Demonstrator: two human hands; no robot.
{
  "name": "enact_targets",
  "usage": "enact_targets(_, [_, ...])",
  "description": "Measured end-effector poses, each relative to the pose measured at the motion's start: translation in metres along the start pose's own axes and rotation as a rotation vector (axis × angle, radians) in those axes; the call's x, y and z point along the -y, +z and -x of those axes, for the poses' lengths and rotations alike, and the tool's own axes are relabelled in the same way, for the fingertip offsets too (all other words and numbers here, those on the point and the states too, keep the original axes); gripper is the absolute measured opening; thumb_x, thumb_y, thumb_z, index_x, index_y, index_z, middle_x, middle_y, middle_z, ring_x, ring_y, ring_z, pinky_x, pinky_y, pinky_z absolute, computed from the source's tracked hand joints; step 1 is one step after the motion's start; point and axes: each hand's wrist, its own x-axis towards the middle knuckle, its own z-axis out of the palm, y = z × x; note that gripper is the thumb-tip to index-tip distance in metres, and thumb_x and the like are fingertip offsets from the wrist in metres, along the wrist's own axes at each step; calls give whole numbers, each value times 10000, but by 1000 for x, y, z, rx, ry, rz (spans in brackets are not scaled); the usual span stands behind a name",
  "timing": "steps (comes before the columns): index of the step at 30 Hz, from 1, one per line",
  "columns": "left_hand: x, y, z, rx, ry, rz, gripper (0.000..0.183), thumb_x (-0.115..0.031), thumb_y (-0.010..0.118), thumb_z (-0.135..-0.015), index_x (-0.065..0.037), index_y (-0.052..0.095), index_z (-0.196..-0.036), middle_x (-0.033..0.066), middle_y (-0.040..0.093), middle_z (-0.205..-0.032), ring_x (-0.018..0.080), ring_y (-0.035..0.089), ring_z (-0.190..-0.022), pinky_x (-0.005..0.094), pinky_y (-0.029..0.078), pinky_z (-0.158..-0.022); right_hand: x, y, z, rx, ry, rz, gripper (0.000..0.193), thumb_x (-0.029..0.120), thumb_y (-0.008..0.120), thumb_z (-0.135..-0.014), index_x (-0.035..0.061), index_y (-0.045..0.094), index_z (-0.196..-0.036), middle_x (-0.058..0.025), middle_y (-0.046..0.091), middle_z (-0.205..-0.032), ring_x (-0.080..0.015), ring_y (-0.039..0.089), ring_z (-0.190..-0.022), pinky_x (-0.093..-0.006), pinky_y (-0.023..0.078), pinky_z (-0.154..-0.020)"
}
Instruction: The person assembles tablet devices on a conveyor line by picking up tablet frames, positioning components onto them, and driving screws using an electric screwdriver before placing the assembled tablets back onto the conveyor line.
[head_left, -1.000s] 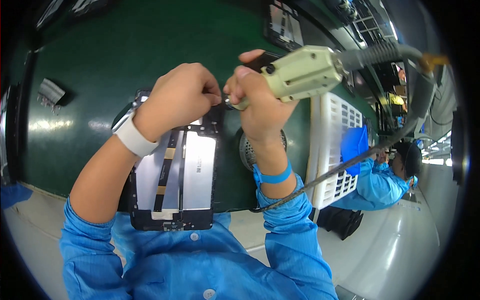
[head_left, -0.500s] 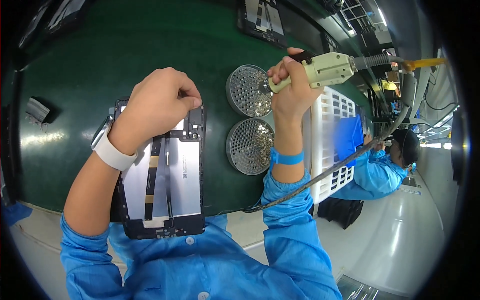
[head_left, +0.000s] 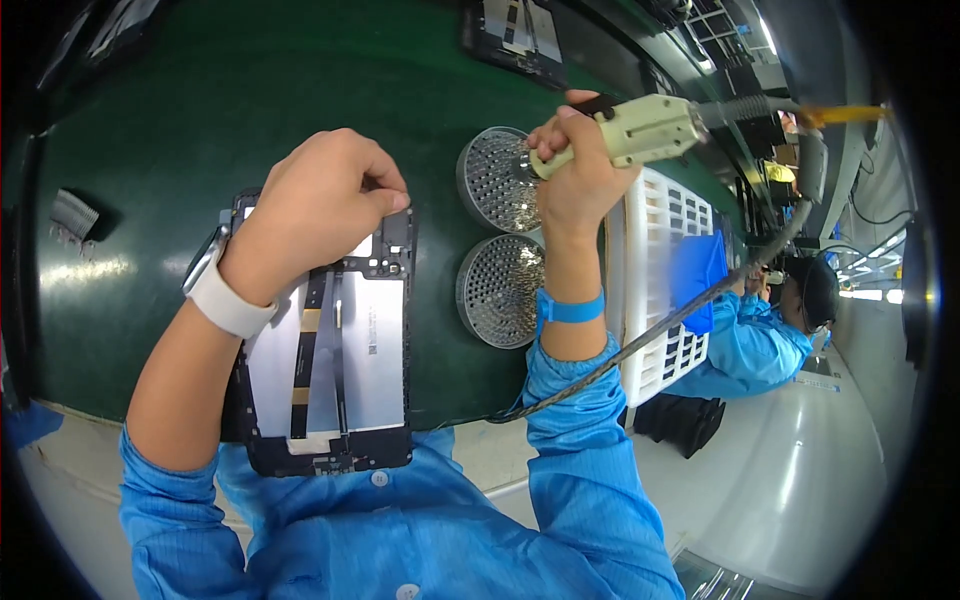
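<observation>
An opened tablet (head_left: 372,345) with a black frame, silvery back panel and dark ribbon cables lies at the table's near edge, overhanging it slightly. Across its upper end is my left hand (head_left: 325,205), thumb and fingers pinched together near the top right corner. Whatever they may hold is hidden. My right hand (head_left: 583,190) grips a pale green electric screwdriver (head_left: 655,130) that lies nearly level, with its cable at the right. The driver's tip end is over the right part of the farther round screw tray (head_left: 488,165). Nearer me sits a second perforated tray (head_left: 490,295), also with small screws.
Right of the trays stands a white plastic basket (head_left: 650,290) with a blue piece (head_left: 700,280) in it. Another opened tablet (head_left: 515,35) lies at the far side. A small grey ridged block (head_left: 75,212) is at left. A co-worker (head_left: 755,335) sits at right.
My right hand and the screwdriver have shifted a little to the left over the farther tray. My left hand stays pinched at the tablet's upper end.
</observation>
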Motion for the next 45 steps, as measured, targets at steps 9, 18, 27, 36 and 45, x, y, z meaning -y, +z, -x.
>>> enact_targets(9, [2, 2, 1, -27, -55, -40, 67, -91, 717, -771, -44, 735, -816, 90, 686, -756, 228, 656, -712, 340, 508, -674, 50, 53, 74, 270, 182, -203, 221, -59, 564, -813, -67, 565, -1035, -85, 552, -671, -139, 518, -513, -314, 493, -552])
enact_targets(18, [6, -3, 2, -59, -61, -47, 84, -124, 681, -748, -74, 747, -763, 94, 699, -715, 271, 684, -706, 367, 539, -658, 28, 61, 79, 365, 202, -228, 209, -56, 629, -823, -45, 566, -1021, -100, 590, -723, -144, 565, -548, -271, 482, -517])
enact_targets(27, [-11, -2, 61, -310, 369, -520, 83, -164, 677, -717, -88, 653, -738, 71, 565, -872, 262, 523, -846, 382, 446, -727, 30, 52, 82, 382, 163, -56, 223, 5, 607, -825, -10, 537, -1037, -91, 554, -682, -141, 514, -550, -297, 473, -556])
enact_targets(36, [-16, 11, 174, 23, 517, -544, 375, -245, 663, -814, 37, 637, -1059, 144, 542, -1167, 329, 506, -1153, 464, 463, -1003, 47, 22, 58, 223, 43, -223, 249, 67, 569, -829, -16, 529, -1060, -44, 482, -617, -126, 461, -527, -316, 452, -575])
enact_targets(45, [92, -140, -34, -383, 395, -902, 349, -191, 722, -812, -33, 668, -1118, 145, 552, -1228, 336, 503, -1191, 395, 500, -940, 39, -31, 37, 87, 16, -142, 232, 29, 526, -832, -32, 547, -1055, -21, 426, -584, -108, 423, -498, -293, 414, -565])
